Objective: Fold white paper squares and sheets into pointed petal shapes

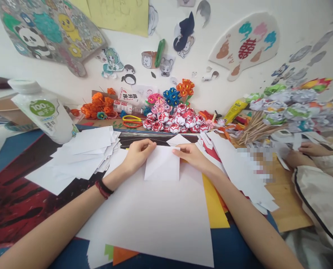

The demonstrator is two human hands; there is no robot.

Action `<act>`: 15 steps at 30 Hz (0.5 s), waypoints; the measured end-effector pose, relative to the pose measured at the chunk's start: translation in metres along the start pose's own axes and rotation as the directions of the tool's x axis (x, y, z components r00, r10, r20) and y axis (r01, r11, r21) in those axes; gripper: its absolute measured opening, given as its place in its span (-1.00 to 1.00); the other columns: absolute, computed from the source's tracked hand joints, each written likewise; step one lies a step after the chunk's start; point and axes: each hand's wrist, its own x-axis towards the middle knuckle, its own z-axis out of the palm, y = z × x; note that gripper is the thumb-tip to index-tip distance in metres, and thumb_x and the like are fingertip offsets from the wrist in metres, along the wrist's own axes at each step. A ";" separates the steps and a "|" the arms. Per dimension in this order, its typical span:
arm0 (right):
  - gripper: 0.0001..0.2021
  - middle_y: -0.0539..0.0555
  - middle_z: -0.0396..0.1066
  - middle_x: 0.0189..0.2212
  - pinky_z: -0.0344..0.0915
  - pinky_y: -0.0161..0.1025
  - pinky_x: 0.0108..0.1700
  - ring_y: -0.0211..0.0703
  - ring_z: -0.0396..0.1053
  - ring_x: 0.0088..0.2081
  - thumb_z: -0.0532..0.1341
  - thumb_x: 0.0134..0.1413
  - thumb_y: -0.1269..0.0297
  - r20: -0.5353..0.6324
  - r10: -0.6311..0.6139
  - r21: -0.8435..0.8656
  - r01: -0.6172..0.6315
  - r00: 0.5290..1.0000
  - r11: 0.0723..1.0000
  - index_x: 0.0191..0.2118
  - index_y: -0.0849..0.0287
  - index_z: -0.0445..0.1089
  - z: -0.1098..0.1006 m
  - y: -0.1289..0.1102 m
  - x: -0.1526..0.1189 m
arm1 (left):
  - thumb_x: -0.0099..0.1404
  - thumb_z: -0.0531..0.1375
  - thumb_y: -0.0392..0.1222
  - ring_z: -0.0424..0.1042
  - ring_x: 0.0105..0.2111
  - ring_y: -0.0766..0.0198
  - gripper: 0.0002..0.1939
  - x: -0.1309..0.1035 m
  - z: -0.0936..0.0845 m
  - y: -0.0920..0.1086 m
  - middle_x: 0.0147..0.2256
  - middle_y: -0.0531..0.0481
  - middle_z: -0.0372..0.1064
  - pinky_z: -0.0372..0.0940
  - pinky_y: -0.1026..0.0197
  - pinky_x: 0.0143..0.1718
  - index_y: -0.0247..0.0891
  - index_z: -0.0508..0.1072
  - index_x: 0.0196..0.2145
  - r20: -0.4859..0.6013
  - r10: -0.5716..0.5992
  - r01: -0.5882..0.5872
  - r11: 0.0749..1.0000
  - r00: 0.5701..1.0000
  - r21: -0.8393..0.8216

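Your left hand (138,153) pinches the upper left corner of the small folded white paper (162,168), and your right hand (193,155) grips its upper right corner, so the sheet stays flat between them on the large white sheet (161,216). Beside your left hand lies a stack of cut white squares (82,153); beyond both hands sit paper flowers (174,121).

Bare forearms, no sleeves, dark red-and-black corded bracelet (104,188) on left wrist
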 end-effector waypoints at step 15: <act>-0.59 -0.05 0.19 -0.56 -0.01 -0.34 -0.48 -0.31 0.10 -0.50 0.22 0.05 -0.06 0.076 -0.097 -0.171 0.109 0.992 0.979 -0.51 0.25 0.36 0.012 -0.005 -0.002 | 0.18 0.09 -0.24 0.22 -0.50 0.36 -0.86 -0.010 0.012 0.039 -0.50 0.09 0.36 0.08 0.31 -0.45 -0.27 0.42 -0.46 0.241 0.106 -0.168 0.953 0.965 0.253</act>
